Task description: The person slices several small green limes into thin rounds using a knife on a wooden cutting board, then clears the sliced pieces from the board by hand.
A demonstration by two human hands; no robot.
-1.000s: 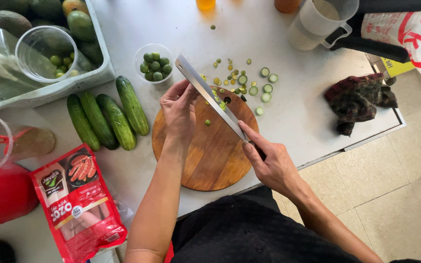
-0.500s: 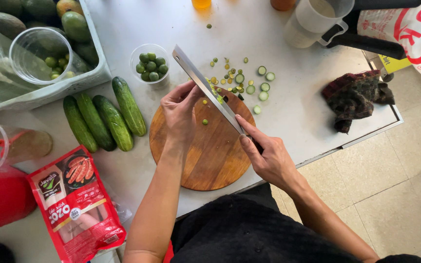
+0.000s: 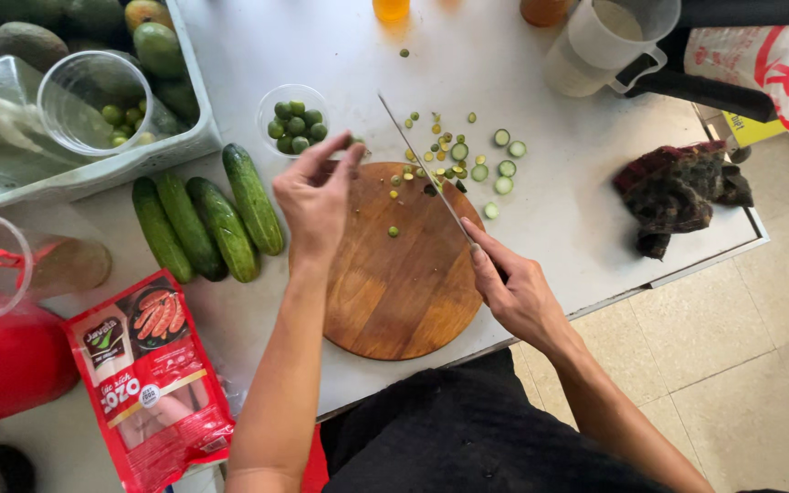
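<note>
Gripping knife (image 3: 426, 173) in closed right hand (image 3: 518, 292), blade edge-up over board (image 3: 394, 292); left hand (image 3: 315, 196) loosely curled, empty, fingertips near bowl (image 3: 296, 119).

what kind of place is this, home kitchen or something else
Probably a kitchen or food-prep counter; home or small stall, I cannot tell. A round wooden cutting board sits on a white table, the right hand holds a long kitchen knife, and four whole green cucumbers lie beside it.
</note>
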